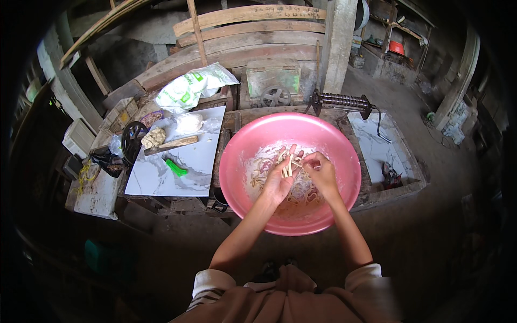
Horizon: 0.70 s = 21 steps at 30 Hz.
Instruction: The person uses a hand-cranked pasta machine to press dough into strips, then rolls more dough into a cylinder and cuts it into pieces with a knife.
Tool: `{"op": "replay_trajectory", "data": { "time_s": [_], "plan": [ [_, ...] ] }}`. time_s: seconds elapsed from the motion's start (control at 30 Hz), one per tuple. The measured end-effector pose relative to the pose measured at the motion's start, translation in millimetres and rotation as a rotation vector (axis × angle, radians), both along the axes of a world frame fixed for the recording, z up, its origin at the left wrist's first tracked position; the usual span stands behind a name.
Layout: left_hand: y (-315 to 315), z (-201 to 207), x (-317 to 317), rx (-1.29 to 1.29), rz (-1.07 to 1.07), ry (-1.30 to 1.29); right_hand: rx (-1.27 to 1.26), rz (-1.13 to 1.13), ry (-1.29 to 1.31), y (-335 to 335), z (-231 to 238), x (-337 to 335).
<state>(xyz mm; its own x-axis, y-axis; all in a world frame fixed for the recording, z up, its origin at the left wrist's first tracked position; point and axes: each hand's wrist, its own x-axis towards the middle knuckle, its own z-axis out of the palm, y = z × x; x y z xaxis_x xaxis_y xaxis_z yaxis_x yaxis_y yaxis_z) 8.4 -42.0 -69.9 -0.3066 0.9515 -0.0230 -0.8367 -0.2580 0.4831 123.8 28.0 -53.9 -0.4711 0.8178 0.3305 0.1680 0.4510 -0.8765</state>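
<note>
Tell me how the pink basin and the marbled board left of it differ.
The pink basin is round; the marbled board has corners. The basin is walled and deep; the board is flat. The basin holds pale strips; the board carries a green object. Both have things resting in or on them.

we see green lettering (189, 85) and small green emblems across a white plastic sack (216, 75), faint dark markings (291, 11) along an upper wooden plank (237, 16), too small for us to read
</note>
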Motion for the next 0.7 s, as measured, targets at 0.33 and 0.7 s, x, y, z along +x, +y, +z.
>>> {"op": "replay_trajectory", "data": {
  "time_s": [0.33, 0.7],
  "plan": [
    [-5.9, -8.7, -1.1, -0.046, 0.025, -0.118, 0.033, -0.050, 0.110, 9.4, 7.9, -2.3],
    [-19.1, -15.4, -7.5, -0.249, -0.105, 0.070, -0.098, 0.002, 0.343, 34.9, -4.2, -1.6]
  ]
}}
